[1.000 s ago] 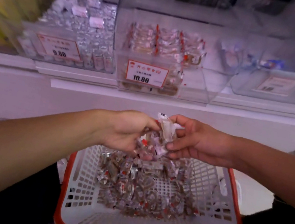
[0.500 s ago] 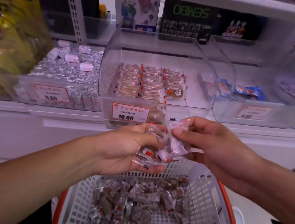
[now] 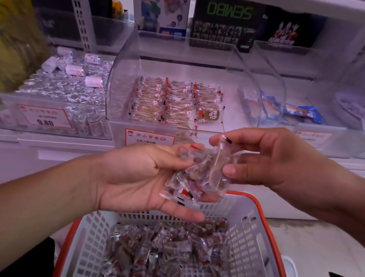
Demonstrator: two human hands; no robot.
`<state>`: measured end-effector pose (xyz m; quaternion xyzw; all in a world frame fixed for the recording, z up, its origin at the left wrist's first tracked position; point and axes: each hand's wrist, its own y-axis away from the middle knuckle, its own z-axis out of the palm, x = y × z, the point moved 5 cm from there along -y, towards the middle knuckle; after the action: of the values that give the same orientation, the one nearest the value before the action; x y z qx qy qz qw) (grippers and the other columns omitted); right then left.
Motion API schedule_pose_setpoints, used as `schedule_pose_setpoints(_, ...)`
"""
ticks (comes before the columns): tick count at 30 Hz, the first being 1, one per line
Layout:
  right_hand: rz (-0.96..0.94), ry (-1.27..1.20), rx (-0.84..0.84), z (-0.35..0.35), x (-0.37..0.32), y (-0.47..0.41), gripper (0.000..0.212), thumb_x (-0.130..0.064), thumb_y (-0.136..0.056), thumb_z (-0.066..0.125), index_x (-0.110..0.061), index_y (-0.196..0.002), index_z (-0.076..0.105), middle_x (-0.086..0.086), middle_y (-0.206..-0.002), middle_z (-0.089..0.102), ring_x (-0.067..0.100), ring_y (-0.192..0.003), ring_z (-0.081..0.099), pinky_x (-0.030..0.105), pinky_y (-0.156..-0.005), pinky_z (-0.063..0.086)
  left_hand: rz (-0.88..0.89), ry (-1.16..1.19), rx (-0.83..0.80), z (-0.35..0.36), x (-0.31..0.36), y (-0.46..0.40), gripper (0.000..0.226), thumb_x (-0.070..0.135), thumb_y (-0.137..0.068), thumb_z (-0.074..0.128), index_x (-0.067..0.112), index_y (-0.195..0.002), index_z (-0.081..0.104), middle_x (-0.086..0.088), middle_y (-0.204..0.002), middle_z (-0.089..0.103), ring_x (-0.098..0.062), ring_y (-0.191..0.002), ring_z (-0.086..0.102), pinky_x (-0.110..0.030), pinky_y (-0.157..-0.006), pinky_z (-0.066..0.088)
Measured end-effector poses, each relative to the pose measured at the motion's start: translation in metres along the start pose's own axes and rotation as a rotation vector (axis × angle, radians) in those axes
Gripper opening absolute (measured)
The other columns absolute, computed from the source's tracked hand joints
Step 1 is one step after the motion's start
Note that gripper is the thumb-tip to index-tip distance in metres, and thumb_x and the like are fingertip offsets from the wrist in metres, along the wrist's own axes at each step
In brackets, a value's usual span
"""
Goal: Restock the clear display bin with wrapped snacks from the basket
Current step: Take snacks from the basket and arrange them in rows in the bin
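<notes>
A: Wrapped snacks (image 3: 194, 177), a handful cupped in the left hand (image 3: 142, 180) above the basket (image 3: 252, 246); right hand (image 3: 277, 162) pinches one.

B: Sorting, probably. Next: into the clear display bin (image 3: 126, 74) on the shelf, beside the front rows.

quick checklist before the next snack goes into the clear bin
1. Left hand holds a bunch of wrapped snacks: ok.
2. Right hand pinches a single snack, lifted from the bunch: ok.
3. Clear display bin open at the front, bare floor right of the rows: ok.
4. Snack turned to match the rows: cannot tell.
5. Basket below the hands to catch drops: ok.
</notes>
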<state>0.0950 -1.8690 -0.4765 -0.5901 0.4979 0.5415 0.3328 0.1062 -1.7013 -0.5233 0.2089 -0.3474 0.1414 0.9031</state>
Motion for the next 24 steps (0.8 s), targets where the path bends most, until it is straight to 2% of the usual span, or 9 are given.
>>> schedule_pose_setpoints(4,-0.055,-0.018,0.041,0.004,0.004,0.0,0.035,0.01,-0.078,0.069,-0.009,-0.107,0.069,0.008,-0.102,0.073,0.02,-0.085,0.07,0.021,-0.075,0.056,0.024,-0.037,0.074,0.0,0.0,-0.004,0.037,0.014,-0.091,0.051,0.013,-0.124,0.068,-0.017,-0.124,0.065,-0.032,-0.107,0.067,-0.043,-0.089,0.058)
schedule_pose_setpoints(7,-0.044,-0.186,0.143,0.007,0.013,-0.001,0.033,0.004,-0.075,0.069,-0.004,-0.108,0.07,0.014,-0.104,0.073,0.018,-0.084,0.072,0.019,-0.071,0.055,0.067,-0.024,0.111,-0.001,0.0,-0.006,0.035,0.01,-0.09,0.054,0.006,-0.122,0.067,-0.019,-0.122,0.066,-0.035,-0.112,0.065,-0.045,-0.094,0.055)
schedule_pose_setpoints(10,-0.039,-0.301,0.194,0.01,0.019,0.001,0.033,-0.005,-0.072,0.071,-0.005,-0.105,0.072,0.016,-0.107,0.073,0.023,-0.092,0.072,0.024,-0.081,0.057,0.111,-0.04,0.158,-0.004,-0.002,-0.007,0.033,0.005,-0.087,0.057,-0.002,-0.118,0.066,-0.021,-0.119,0.068,-0.033,-0.113,0.066,-0.048,-0.092,0.056)
schedule_pose_setpoints(13,-0.069,-0.137,0.202,0.015,0.019,0.003,0.031,-0.009,-0.071,0.075,-0.011,-0.102,0.075,0.01,-0.098,0.076,0.019,-0.092,0.071,0.031,-0.089,0.055,0.1,-0.013,0.182,-0.006,-0.003,-0.008,0.031,0.006,-0.086,0.056,0.001,-0.113,0.07,-0.02,-0.108,0.07,-0.031,-0.097,0.071,-0.046,-0.08,0.06)
schedule_pose_setpoints(16,-0.152,0.033,0.206,0.017,0.015,0.001,0.031,-0.003,-0.073,0.077,-0.02,-0.099,0.075,0.001,-0.097,0.077,0.011,-0.092,0.071,0.024,-0.084,0.056,0.101,-0.059,0.156,-0.001,-0.001,-0.006,0.031,0.008,-0.083,0.066,0.007,-0.113,0.072,-0.012,-0.099,0.071,-0.025,-0.09,0.071,-0.038,-0.075,0.06)
schedule_pose_setpoints(19,-0.193,0.147,0.178,0.021,0.014,-0.003,0.047,0.0,-0.073,0.079,-0.024,-0.112,0.07,-0.004,-0.106,0.074,0.008,-0.1,0.068,0.02,-0.084,0.055,0.122,-0.259,0.235,-0.002,-0.001,-0.006,0.041,-0.004,-0.078,0.071,0.012,-0.115,0.062,-0.003,-0.09,0.07,-0.017,-0.086,0.069,-0.028,-0.065,0.058)
schedule_pose_setpoints(21,-0.188,0.214,0.108,0.024,0.014,-0.004,0.061,0.001,-0.072,0.081,-0.027,-0.124,0.063,-0.01,-0.113,0.07,0.005,-0.106,0.065,0.026,-0.084,0.057,0.114,-0.451,0.312,-0.002,-0.001,-0.005,0.049,-0.014,-0.081,0.064,0.013,-0.12,0.056,-0.002,-0.087,0.069,-0.014,-0.081,0.066,-0.025,-0.06,0.055)
schedule_pose_setpoints(24,-0.264,0.51,0.007,0.023,0.002,-0.004,0.075,-0.013,-0.069,0.087,-0.033,-0.133,0.053,-0.015,-0.111,0.065,0.007,-0.111,0.061,0.033,-0.089,0.055,0.094,-0.744,0.365,0.001,0.002,-0.003,0.066,-0.008,-0.074,0.067,0.02,-0.128,0.043,-0.009,-0.096,0.069,-0.018,-0.079,0.067,-0.031,-0.057,0.054)
